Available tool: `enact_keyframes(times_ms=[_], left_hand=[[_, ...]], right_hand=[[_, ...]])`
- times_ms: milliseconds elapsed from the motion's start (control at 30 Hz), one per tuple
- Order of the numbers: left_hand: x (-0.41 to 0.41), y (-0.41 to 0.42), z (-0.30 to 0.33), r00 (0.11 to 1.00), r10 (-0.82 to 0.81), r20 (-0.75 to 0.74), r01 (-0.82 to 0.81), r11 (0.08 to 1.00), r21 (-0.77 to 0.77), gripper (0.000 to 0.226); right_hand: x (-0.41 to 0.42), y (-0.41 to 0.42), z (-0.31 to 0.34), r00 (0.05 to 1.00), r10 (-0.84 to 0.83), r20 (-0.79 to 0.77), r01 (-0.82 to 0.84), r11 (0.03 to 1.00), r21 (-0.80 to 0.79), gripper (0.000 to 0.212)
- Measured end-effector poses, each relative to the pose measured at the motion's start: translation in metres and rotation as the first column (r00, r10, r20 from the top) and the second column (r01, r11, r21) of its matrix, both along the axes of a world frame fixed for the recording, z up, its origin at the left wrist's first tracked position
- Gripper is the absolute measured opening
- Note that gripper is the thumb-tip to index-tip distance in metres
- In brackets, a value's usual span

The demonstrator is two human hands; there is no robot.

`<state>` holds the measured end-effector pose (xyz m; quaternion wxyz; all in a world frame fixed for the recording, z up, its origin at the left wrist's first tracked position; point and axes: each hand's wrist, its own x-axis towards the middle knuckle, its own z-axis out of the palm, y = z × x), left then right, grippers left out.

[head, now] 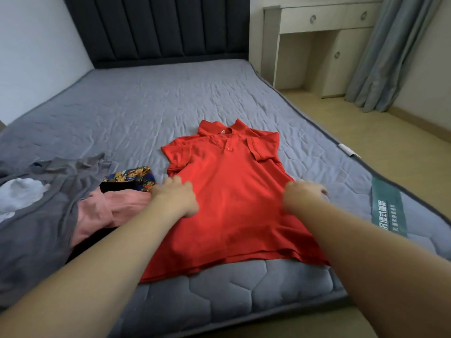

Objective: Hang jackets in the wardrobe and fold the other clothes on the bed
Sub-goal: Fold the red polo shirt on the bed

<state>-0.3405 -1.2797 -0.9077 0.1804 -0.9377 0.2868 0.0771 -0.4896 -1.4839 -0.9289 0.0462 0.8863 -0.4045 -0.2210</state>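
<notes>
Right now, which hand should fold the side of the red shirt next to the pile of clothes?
Probably the left hand. It already rests on the red polo shirt's left edge, right beside the pile of clothes. The right hand is on the shirt's opposite edge and would have to cross over.

The red polo shirt (229, 196) is matt knitted cloth. The mattress (136, 108) has grey quilted fabric. The headboard (156, 28) looks dark padded
</notes>
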Motion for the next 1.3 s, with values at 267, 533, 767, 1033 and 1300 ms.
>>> enact_keyframes(times_ms=[267, 533, 767, 1033, 1300], left_hand=[[0.020, -0.008, -0.069, 0.906, -0.025, -0.423, 0.039, 0.999, 0.024, 0.081], [0.084, -0.068, -0.082, 0.979, -0.112, -0.169, 0.063, 0.961, -0.268, 0.069], [0.210, -0.166, -0.076, 0.988, 0.024, -0.155, -0.100, 0.858, -0.504, 0.070], [0.299, -0.232, -0.151, 0.992, 0.122, 0.030, -0.077, 0.780, -0.621, 0.070], [0.334, -0.252, -0.113, 0.955, 0.017, -0.297, -0.297, 0.132, -0.946, 0.042]], right_hand=[[0.047, 0.014, -0.074, 0.898, 0.329, 0.293, -0.375, 0.919, 0.118, 0.069], [0.131, -0.028, -0.072, 0.806, 0.429, 0.408, -0.459, 0.888, -0.028, 0.067], [0.254, -0.123, -0.048, 0.678, 0.386, 0.626, -0.374, 0.914, -0.159, 0.058], [0.337, -0.200, -0.110, 0.714, 0.015, 0.700, -0.127, 0.986, 0.108, 0.070], [0.337, -0.225, -0.094, 0.242, -0.354, 0.904, -0.193, 0.895, 0.402, 0.032]])
